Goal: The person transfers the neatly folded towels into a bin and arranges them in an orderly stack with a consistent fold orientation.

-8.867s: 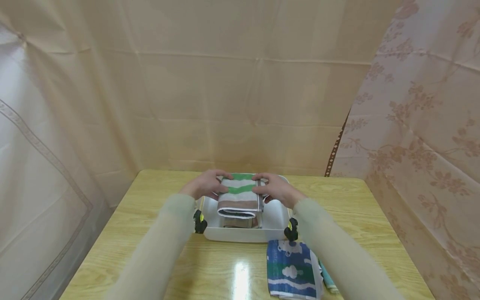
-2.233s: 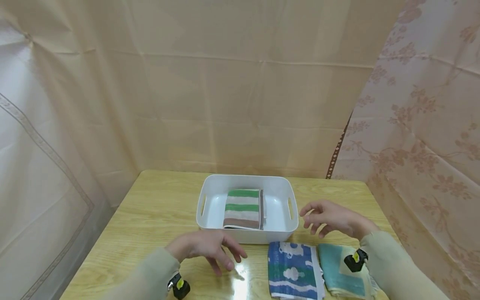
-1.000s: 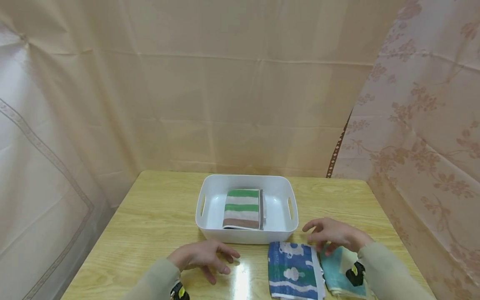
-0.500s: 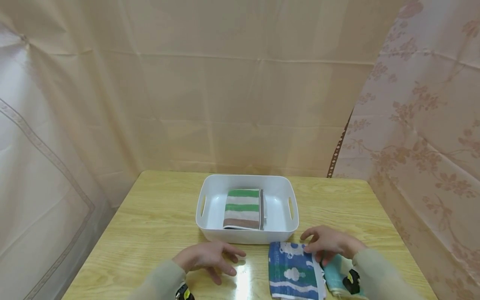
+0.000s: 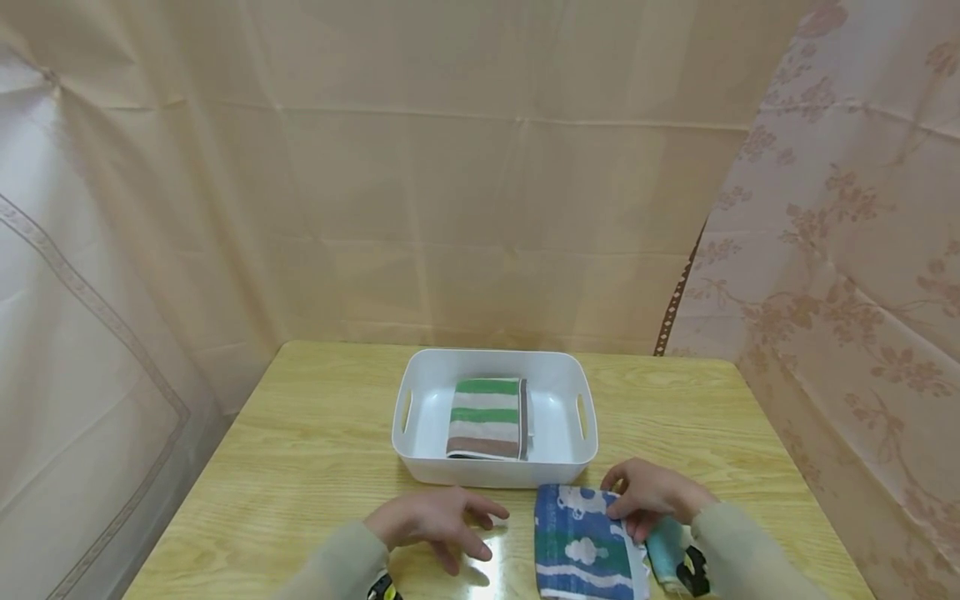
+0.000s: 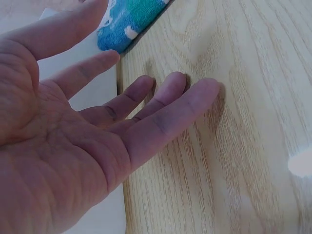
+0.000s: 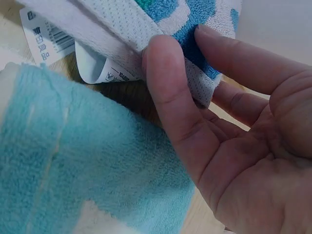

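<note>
Blue terry with white and green patterns makes up the folded blue towel (image 5: 581, 550), which lies on the tabletop (image 5: 322, 417) at 5 o'clock from the white basket (image 5: 495, 473). The right hand (image 5: 651, 493) has its fingers clamped on the towel's 2 o'clock corner, some on either side of the fabric. The left hand (image 5: 438, 525), at 9 o'clock from the towel, holds nothing, its fingers spread above the wood.

The likeliest trouble is the fold coming undone: several layers meet at the gripped edge, and a pinch that misses the lowest would let it trail or flop open, all the more with only one hand on it. The printed label (image 7: 54, 40) poking out there could catch on a finger. The towel's 12 o'clock edge sits so close to the basket's front wall that a low lift might rub or nudge it. The sleeve (image 5: 738, 554) over the teal towel (image 5: 664, 550), at 3 o'clock, might drag that one askew.

Most of the teal towel is hidden by wrist and sleeve in the head view, whose lower border also cuts off the blue towel. Whether blue towel and basket touch is hard to tell, as is anything beneath the striped towel (image 5: 487, 418) in the basket.
</note>
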`<state>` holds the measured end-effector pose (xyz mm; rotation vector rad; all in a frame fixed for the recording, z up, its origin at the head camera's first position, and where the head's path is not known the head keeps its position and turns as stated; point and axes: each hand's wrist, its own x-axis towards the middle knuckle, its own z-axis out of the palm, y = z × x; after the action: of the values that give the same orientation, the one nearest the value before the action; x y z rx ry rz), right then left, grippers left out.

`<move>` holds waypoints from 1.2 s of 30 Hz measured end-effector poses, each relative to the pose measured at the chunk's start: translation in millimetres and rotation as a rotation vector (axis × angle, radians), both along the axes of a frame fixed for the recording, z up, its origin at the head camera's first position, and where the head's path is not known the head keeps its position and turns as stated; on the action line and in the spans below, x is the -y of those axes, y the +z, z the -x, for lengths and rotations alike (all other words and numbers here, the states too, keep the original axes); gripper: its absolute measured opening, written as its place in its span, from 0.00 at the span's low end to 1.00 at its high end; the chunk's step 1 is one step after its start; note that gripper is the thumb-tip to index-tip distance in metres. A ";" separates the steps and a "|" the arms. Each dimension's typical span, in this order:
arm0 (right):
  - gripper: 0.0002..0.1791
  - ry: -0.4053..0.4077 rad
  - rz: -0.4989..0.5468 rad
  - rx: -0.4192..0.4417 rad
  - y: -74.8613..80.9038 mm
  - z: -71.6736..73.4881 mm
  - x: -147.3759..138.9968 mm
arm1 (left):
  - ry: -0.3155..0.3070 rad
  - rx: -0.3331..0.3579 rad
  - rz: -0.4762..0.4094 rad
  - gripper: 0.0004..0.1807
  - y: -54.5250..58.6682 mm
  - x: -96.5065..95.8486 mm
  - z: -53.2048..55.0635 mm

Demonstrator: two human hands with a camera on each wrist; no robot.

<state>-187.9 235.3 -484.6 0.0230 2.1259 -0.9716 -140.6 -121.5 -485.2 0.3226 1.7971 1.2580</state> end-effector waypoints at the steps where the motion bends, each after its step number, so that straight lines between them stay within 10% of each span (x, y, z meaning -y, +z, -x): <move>1: 0.16 0.000 -0.010 -0.003 -0.5 -0.2 0.7 | -0.003 -0.002 0.001 0.29 -0.1 -1.3 -0.2; 36: 0.10 0.015 -0.253 -0.150 -15.1 -7.8 25.2 | -0.043 -0.036 0.002 0.27 -5.1 -39.8 0.8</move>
<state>-180.1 210.2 -499.7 0.0612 2.3728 -0.7086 -141.4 -81.6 -490.3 0.3827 1.8121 1.2276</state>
